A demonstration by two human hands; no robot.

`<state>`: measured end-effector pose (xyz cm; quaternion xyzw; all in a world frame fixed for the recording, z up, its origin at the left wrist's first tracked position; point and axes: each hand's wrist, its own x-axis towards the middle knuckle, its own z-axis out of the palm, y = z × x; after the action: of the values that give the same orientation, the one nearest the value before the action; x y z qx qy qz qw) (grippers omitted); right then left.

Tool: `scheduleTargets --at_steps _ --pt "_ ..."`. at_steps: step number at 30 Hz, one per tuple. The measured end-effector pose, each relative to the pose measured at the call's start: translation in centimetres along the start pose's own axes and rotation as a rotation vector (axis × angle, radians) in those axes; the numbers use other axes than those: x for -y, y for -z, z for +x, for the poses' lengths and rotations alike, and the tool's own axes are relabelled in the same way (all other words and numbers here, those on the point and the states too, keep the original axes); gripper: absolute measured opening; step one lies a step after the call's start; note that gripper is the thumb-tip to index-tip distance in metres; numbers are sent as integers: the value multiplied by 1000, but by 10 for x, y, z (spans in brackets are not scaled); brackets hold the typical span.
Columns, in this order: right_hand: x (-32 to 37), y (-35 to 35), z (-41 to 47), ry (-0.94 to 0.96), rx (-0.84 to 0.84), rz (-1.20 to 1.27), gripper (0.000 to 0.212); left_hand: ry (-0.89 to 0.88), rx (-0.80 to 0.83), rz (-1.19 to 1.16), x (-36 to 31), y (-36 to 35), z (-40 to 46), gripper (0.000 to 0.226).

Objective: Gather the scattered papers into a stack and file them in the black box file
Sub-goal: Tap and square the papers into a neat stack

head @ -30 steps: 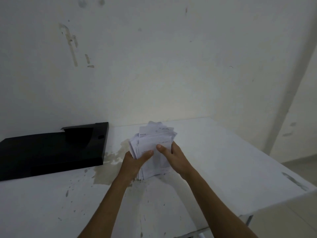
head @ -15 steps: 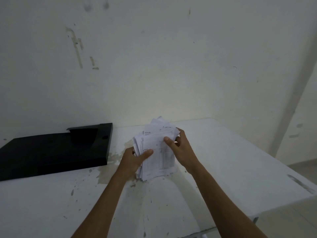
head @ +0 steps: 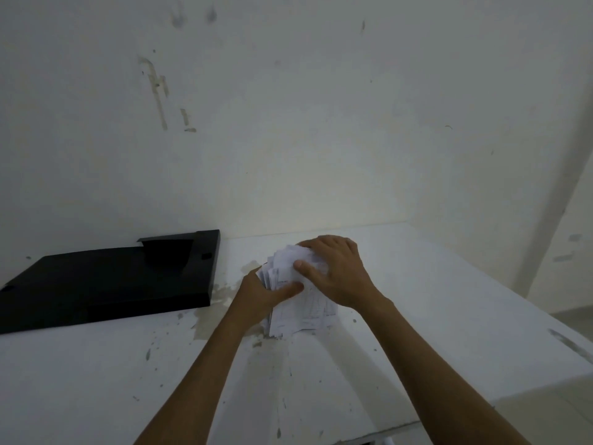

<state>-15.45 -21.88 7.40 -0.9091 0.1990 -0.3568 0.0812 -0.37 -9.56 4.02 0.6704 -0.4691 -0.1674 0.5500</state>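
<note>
Both hands (head: 337,274) clasping paper stack (head: 308,311), black box file (head: 106,281) left

Wall (head: 321,123): off-white, scuffed, marks at upper left of frame.
Tabletop (head: 449,316): white, chipped and stained, lower frame.
Floor (head: 571,422): pale, lower right corner.
Light: dim.

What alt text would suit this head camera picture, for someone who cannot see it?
Two bare hands, left hand and right hand, hold a stack of papers standing on a white table. A black box file lies to the left.
</note>
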Motion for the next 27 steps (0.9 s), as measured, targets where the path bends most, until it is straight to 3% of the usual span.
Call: scheduleTargets --at_steps 5,9,12,16,20,23,27 --pt "-1 4 0 49 -69 -79 56 46 -6 37 -11 -2 0 28" --pt "3 0 -4 125 26 -120 57 75 -31 32 -16 -4 1 71" --pt "1 0 -1 95 -20 -63 59 101 6 44 -15 -7 2 48" --pt "9 -9 -5 161 57 -82 58 91 -1 -30 -14 -5 -1 74" --pt "5 -13 -7 106 17 -18 58 142 -4 27 -6 -6 -2 114" --pt "2 -17 -11 95 36 33 61 103 -13 39 5 -5 0 99" --pt "-6 -20 -17 -129 -90 285 76 73 -31 7 5 -5 -2 47"
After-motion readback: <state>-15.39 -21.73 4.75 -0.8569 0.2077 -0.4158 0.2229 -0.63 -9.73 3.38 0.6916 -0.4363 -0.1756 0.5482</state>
